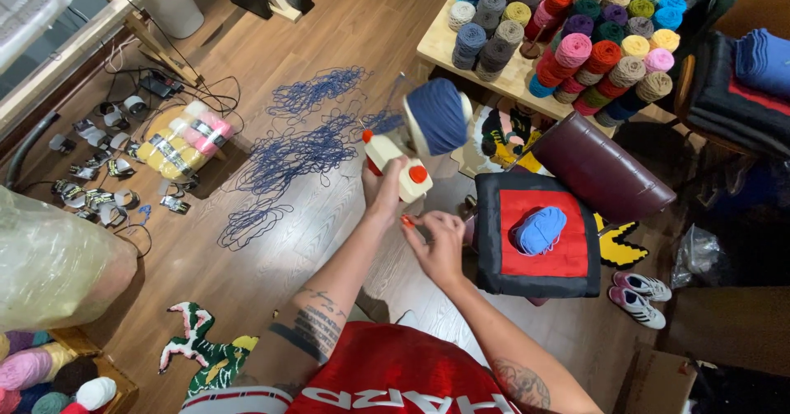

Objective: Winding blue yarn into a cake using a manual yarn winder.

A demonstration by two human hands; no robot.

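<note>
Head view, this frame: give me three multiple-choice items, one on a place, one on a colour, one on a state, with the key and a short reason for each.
1. Where does the light blue yarn ball lie?
A. on the red and black cushion
B. on the wooden floor
C. on the table among the yarn rolls

2. What colour is the yarn wound on the cream yarn winder?
A. pink
B. dark blue
C. yellow

3. What is the left hand doing?
A. resting flat on the floor
B. holding a shoe
C. gripping the winder and holding it up

Key: 1 A, the ball sits in the middle of the cushion's red square. 2 B, the wound yarn cake is dark blue, like the loose yarn tangled on the floor. 3 C, its fingers wrap the winder's body, while the right hand pinches something small just below it.
</note>
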